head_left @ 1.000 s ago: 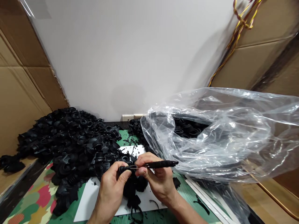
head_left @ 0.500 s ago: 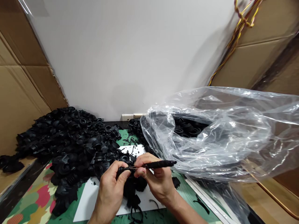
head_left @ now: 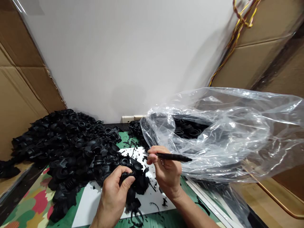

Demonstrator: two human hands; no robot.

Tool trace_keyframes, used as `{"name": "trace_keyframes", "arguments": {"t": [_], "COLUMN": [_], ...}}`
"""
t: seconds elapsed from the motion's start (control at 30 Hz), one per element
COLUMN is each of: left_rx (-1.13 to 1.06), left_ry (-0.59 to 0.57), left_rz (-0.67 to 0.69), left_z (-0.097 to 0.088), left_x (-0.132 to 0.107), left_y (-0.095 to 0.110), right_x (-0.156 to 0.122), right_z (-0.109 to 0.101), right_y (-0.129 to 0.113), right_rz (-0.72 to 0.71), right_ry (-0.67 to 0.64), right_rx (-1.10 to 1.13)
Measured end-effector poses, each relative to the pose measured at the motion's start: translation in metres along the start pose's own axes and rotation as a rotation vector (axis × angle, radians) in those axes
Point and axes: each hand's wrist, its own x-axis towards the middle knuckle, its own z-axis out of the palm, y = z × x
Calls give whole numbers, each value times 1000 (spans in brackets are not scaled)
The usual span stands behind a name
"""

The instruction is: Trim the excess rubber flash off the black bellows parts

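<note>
Trimming, apparently: our left hand (head_left: 113, 190) pinches a black rubbery part (head_left: 126, 174), our right hand (head_left: 168, 173) grips a slim black-handled tool (head_left: 175, 156); next cut likely needs contact.

A heap of parts (head_left: 68, 139) lies left and a plastic bag (head_left: 239, 133) right, before the far wall (head_left: 133, 57), with a sheet (head_left: 85, 202) nearer, between them, and a held part (head_left: 129, 174) over it, left of a tool (head_left: 174, 157).

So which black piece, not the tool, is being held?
The black piece pinched in the left hand, between thumb and finger; pieces in the big pile lie unheld.
</note>
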Motion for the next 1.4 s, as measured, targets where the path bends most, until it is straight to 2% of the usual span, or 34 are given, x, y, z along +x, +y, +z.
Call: {"name": "trace_keyframes", "arguments": {"t": [0.13, 0.27, 0.43, 0.67, 0.93, 1.4], "left_rx": [-15, -18, -43, -62, -115, -9], "left_ry": [15, 17, 27, 35, 35, 45], "left_rz": [-3, -9, -1, 23, 31, 119], "left_z": [-2, -3, -3, -2, -2, -2], "left_x": [2, 3, 2, 3, 3, 1], "left_y": [-3, -7, -7, -7, -6, -7], "right_x": [-2, -6, -9, -9, -12, -15], "right_z": [-4, -3, 0, 2, 5, 9], "right_y": [3, -7, -12, -13, -13, -11], "right_rz": [268, 350, 326, 302, 351, 346], "right_ry": [-59, -192, -275, -253, -241, -258], "right_rx": [234, 415, 418, 368, 417, 391]}}
